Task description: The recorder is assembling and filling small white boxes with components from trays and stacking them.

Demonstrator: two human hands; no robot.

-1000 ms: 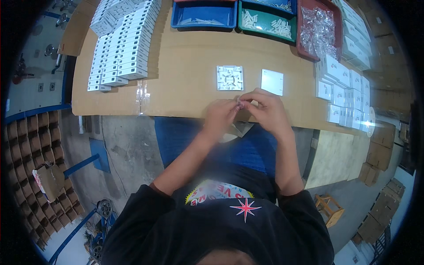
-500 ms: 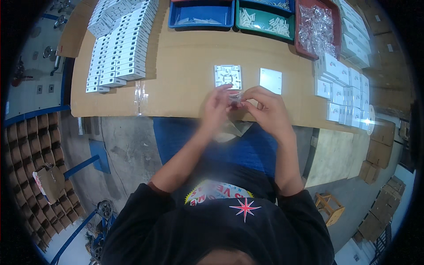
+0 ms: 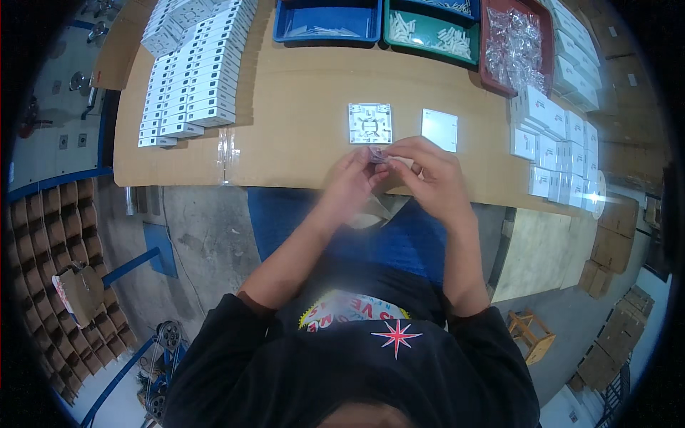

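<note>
Close to the table's near edge, both hands meet at a small clear plastic bag [image 3: 377, 155]. Its near side is pinched by my left hand [image 3: 347, 182], thumb and fingers closed. From the other side my right hand [image 3: 433, 175] grips it between thumb and forefinger. What the bag contains is too small to make out. Just beyond my fingers lies a white square plastic box base [image 3: 370, 124] with its moulded inner side up. A flat white square cover [image 3: 439, 130] rests to the right of it.
Small white boxes [image 3: 207, 85] are stacked at the left. Blue [image 3: 327, 36] and green [image 3: 430, 50] bins with small parts stand at the back. Beside them a red bin [image 3: 498, 85] holds clear bags. More white boxes [image 3: 556, 143] are piled at the right.
My left hand's fingers have drawn back from over the box base and closed on the bag. My right hand stays nearly in place.
</note>
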